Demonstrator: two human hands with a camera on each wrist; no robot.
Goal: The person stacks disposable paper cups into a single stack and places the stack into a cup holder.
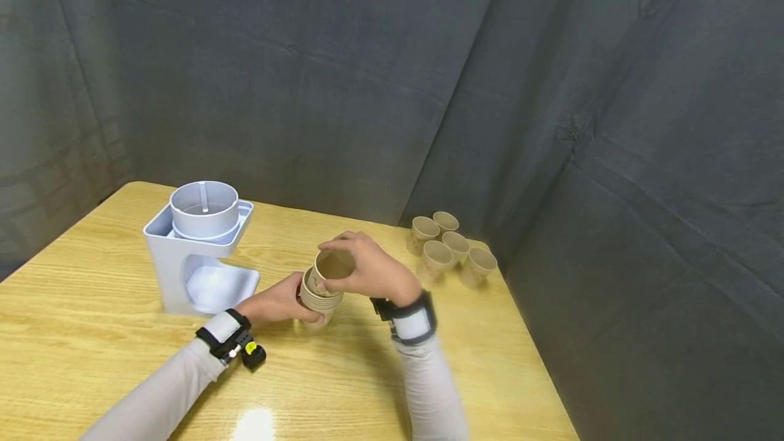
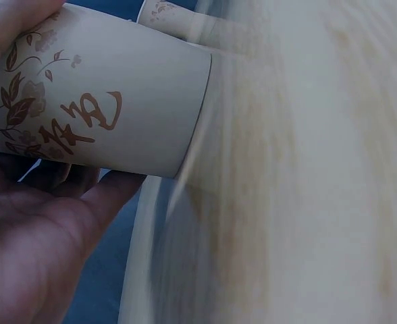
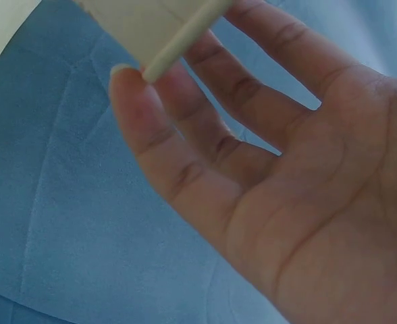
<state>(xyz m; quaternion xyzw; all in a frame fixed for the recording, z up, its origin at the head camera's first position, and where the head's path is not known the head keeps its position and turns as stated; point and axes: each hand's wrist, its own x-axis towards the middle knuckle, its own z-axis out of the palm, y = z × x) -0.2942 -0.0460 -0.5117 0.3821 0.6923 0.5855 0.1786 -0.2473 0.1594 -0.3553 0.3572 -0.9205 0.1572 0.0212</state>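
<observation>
My left hand (image 1: pixel 278 299) grips a stack of nested paper cups (image 1: pixel 321 303) from the left, over the middle of the table. Brown flowers and lettering cover the outermost cup (image 2: pixel 138 88), which lies sideways in the left wrist view. With my right hand (image 1: pixel 375 269) I pinch the top paper cup (image 1: pixel 334 266) by its rim. That cup sits raised partway above the stack and tilts slightly, its lower part still inside. In the right wrist view, the fingertips (image 3: pixel 134 101) meet the rolled rim of the cup (image 3: pixel 141 30).
Several separate paper cups (image 1: pixel 437 254) stand upright in a group at the table's back right corner. On the left is a white appliance (image 1: pixel 168 264) with a round tub (image 1: pixel 205 223) on top and a low tray. Dark curtains (image 1: pixel 294 87) hang behind the table (image 1: pixel 294 386) and along its right.
</observation>
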